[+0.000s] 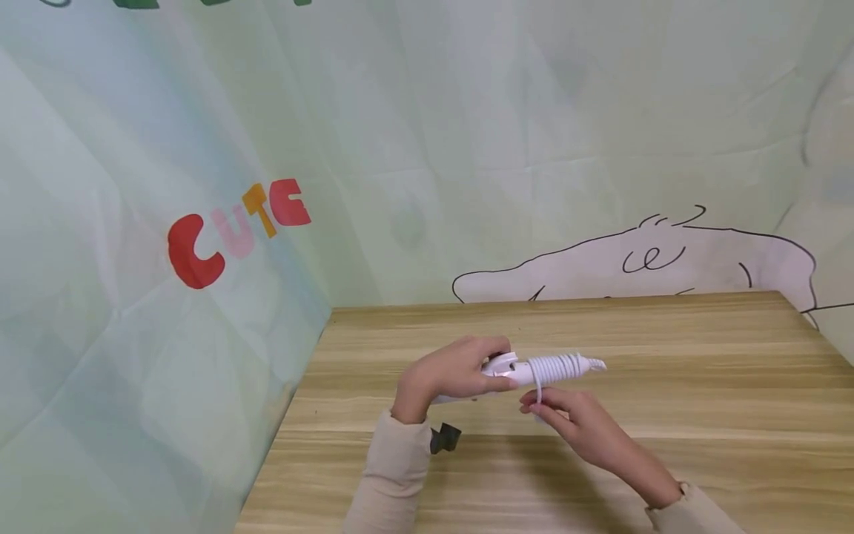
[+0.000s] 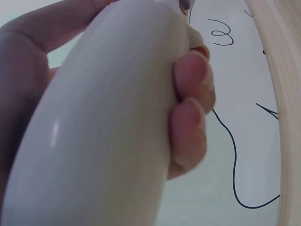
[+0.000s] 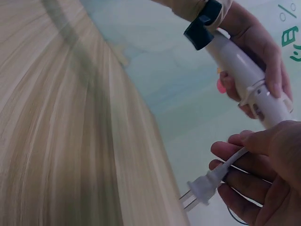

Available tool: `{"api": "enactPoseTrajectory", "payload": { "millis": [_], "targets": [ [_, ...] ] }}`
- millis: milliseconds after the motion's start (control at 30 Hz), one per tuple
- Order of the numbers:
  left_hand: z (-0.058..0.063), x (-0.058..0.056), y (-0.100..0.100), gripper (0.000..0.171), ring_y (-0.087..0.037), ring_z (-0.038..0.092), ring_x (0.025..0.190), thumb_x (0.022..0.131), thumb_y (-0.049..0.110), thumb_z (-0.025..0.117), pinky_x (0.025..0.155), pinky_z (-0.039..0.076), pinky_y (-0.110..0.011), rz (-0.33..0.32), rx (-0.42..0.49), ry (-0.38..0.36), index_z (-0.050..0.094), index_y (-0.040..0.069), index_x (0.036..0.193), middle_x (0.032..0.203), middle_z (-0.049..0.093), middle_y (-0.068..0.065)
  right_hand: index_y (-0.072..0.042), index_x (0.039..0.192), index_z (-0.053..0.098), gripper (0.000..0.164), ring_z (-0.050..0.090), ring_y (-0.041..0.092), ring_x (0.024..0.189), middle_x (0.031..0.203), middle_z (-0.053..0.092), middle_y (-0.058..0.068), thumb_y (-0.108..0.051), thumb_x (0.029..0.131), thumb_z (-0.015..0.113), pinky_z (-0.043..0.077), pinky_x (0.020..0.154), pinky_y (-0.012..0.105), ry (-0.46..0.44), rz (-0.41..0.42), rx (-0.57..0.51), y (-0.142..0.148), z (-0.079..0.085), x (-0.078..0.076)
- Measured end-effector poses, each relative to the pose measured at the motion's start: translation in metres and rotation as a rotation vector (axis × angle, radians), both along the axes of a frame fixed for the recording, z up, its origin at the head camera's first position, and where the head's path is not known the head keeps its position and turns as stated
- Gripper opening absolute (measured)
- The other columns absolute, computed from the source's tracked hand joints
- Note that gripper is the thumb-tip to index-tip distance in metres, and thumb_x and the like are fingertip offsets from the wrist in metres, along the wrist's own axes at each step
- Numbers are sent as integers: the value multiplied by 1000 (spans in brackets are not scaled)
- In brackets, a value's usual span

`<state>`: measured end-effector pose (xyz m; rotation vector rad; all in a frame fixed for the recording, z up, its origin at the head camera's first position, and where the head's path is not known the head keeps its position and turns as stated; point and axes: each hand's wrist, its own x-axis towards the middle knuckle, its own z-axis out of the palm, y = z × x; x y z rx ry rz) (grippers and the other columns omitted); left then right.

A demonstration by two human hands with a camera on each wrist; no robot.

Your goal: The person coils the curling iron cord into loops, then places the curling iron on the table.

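A white curling iron [image 1: 523, 374], or a similar wand-shaped hair tool, is held above the table in my left hand [image 1: 454, 368]. Its smooth, thick body [image 2: 103, 117] fills much of the left wrist view, with the fingers wrapped round it. White cord [image 1: 557, 368] is wound in several tight coils round the handle on the right. Below the coils, my right hand [image 1: 583, 426] pinches the cord's free end between thumb and fingers. In the right wrist view the two-pin plug [image 3: 204, 188] hangs just past those fingertips, prongs pointing away from the hand.
The wood-grain table [image 1: 373, 348] lies under both hands. A printed cloth backdrop [image 1: 427, 148] stands behind it and along its left side, bearing coloured letters [image 1: 196, 252]. A black wrist camera [image 1: 445, 437] sits at the left sleeve.
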<state>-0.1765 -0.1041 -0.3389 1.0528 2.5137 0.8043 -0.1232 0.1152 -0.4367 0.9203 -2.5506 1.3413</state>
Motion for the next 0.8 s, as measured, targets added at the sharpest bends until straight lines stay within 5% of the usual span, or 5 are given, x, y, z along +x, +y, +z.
{"api": "enactPoseTrajectory", "payload": {
  "millis": [367,533,800],
  "targets": [
    [-3,2,1,16,-6,52,64,89,28,66,56,45,-21,-70,73,-69,54,18,92,78,54,5,-13,100,72,15,60,3,104,99,71,-4,-6,89,63,50,87,25,89,66,-109,6,-19,-12],
    [-6,3,1,19,-5,52,65,89,32,66,57,46,-21,-103,77,-83,55,19,96,79,54,5,-17,100,72,16,62,-1,98,99,72,-6,-10,87,67,51,84,24,35,68,-115,14,-16,-17],
    [-8,8,1,24,-4,52,70,87,33,69,60,47,-19,-125,66,-90,57,19,101,83,56,7,-10,102,68,19,58,-4,89,99,71,2,-25,90,66,52,74,25,-134,20,122,34,0,-22]
  ]
}}
